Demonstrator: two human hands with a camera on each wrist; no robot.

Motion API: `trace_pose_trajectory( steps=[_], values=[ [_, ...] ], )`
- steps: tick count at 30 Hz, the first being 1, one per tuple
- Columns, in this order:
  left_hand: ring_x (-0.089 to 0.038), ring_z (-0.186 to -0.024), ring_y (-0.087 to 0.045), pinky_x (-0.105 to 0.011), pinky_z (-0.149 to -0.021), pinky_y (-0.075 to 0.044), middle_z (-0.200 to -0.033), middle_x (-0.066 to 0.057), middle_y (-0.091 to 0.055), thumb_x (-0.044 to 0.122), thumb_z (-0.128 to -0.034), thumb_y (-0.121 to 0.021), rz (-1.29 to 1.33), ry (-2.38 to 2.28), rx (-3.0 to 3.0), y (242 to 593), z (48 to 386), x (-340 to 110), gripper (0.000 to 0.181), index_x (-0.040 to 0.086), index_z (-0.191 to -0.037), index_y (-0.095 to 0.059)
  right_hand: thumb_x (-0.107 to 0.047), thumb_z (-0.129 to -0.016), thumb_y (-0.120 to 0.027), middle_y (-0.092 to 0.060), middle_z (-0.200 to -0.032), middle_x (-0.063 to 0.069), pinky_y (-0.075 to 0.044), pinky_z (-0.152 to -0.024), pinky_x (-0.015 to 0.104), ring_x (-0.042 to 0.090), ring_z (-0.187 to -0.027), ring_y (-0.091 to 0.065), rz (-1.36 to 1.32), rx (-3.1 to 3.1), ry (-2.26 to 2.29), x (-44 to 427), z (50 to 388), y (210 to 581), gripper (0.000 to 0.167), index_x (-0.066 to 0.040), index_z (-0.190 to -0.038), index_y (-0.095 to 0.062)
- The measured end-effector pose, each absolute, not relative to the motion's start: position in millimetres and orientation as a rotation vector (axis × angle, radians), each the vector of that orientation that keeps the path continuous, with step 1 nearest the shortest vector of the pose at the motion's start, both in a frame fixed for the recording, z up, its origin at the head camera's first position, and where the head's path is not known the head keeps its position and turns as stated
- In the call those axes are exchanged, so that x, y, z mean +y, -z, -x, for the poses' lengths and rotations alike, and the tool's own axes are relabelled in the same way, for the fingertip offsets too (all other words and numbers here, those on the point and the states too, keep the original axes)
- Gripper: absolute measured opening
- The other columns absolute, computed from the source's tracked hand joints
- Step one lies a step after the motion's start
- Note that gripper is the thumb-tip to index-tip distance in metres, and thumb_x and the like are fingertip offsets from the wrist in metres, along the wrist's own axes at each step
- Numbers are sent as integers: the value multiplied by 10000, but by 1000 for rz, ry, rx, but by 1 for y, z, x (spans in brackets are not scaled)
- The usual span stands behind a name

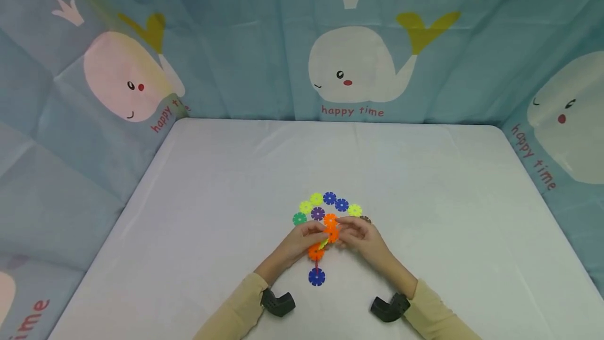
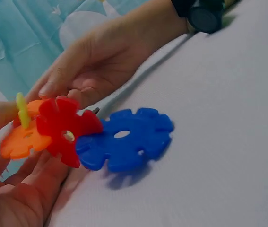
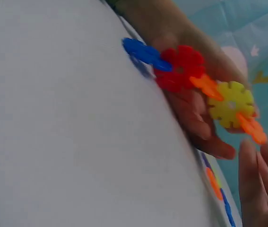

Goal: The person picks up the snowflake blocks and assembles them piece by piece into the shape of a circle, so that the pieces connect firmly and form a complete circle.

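A chain of slotted discs runs between the hands: blue (image 1: 316, 277), red (image 2: 60, 127), orange (image 1: 315, 252), yellow (image 3: 231, 104) and a second orange disc (image 3: 253, 128). The left hand (image 1: 299, 243) holds the chain around its yellow and orange discs, thumb on top and fingers beneath. At the chain's far end, the right hand (image 1: 365, 237) has its thumb and fingertips on the orange disc. In the left wrist view the blue disc (image 2: 124, 139) hangs low beside the white surface, joined to the red one. Fingers partly hide the orange discs.
Loose discs form an arc beyond the hands: green (image 1: 299, 219), yellow (image 1: 316, 199), blue (image 1: 329, 198) and brown (image 1: 365, 219), with purple (image 1: 317, 213) and orange (image 1: 330, 220) inside it. A whale-print curtain (image 1: 264, 67) stands around the white table (image 1: 212, 172).
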State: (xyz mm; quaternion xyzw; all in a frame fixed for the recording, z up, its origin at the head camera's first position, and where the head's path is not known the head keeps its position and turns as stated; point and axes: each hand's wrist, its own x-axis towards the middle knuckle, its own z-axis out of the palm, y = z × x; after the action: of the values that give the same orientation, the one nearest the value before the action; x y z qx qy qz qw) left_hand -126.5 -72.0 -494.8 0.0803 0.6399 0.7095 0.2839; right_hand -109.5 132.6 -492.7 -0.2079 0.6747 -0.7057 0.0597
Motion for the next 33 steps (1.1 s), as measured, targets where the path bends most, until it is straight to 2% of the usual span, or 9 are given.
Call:
trace_pose_trajectory(
  steps=[3, 5, 9, 14, 20, 24, 26, 29, 33],
  values=[
    [-212, -820, -596, -278, -756, -467, -911, -82, -591, 190, -845, -629, -195, -1910, 1764, 495, 125, -72, 245, -35, -938, -598, 64, -831, -577, -598, -910, 172, -477, -577, 258, 218, -666, -558, 591, 2446, 2035, 141, 114, 493, 216, 75, -1047, -569],
    [-195, -835, -577, -275, -759, -464, -916, -66, -594, 212, -841, -635, -212, -1890, 1831, 495, 125, -71, 248, -19, -929, -615, 59, -788, -635, -600, -860, 92, -416, -527, 216, 151, -621, -491, 549, 2746, 1911, 149, 117, 497, 184, 27, -968, -611],
    [-172, -868, -531, -254, -763, -451, -923, -36, -595, 212, -840, -637, -273, -1855, 1993, 493, 124, -72, 210, 12, -904, -637, 2, -729, -716, -570, -863, 15, -382, -557, 256, 120, -671, -455, 432, 3036, 1605, 159, 123, 499, 218, -33, -924, -626],
    [-158, -842, -527, -226, -752, -448, -884, -18, -579, 113, -837, -635, -379, -1861, 2142, 488, 122, -74, 102, 15, -863, -640, -47, -728, -731, -574, -906, 28, -419, -641, 295, 134, -770, -499, 379, 3020, 1449, 160, 125, 500, 238, -36, -935, -615],
    [-135, -731, -488, -211, -665, -442, -784, -13, -552, 51, -834, -622, -457, -1878, 2242, 466, 115, -70, 77, -24, -826, -637, -7, -723, -726, -567, -736, 28, -342, -479, 228, 119, -548, -417, 239, 2858, 1839, 155, 118, 497, 180, -31, -865, -618],
    [-111, -718, -480, -211, -657, -431, -769, 10, -564, 83, -843, -619, -377, -1852, 2252, 465, 115, -70, 98, -12, -833, -643, -41, -779, -682, -604, -746, 90, -350, -430, 211, 121, -494, -423, 216, 2557, 2064, 147, 112, 495, 109, -9, -867, -625],
    [-118, -713, -478, -217, -650, -427, -768, 4, -569, 96, -847, -617, -356, -1857, 2233, 468, 117, -70, 113, -14, -836, -638, 7, -806, -637, -610, -786, 142, -412, -459, 217, 160, -522, -484, 315, 2449, 2106, 142, 110, 493, 82, 29, -883, -620],
    [-128, -710, -476, -218, -640, -425, -777, 2, -576, 133, -850, -620, -318, -1854, 2211, 481, 122, -71, 130, 5, -852, -640, 135, -803, -566, -579, -817, 236, -486, -572, 248, 258, -635, -566, 515, 2339, 2158, 136, 107, 486, 91, 115, -889, -590],
    [-137, -704, -483, -216, -628, -431, -782, 0, -587, 202, -844, -632, -237, -1839, 2197, 494, 127, -71, 171, 33, -866, -650, 197, -784, -535, -571, -847, 280, -487, -683, 261, 313, -765, -595, 619, 2292, 2189, 131, 106, 477, 117, 154, -884, -575]
  ],
)
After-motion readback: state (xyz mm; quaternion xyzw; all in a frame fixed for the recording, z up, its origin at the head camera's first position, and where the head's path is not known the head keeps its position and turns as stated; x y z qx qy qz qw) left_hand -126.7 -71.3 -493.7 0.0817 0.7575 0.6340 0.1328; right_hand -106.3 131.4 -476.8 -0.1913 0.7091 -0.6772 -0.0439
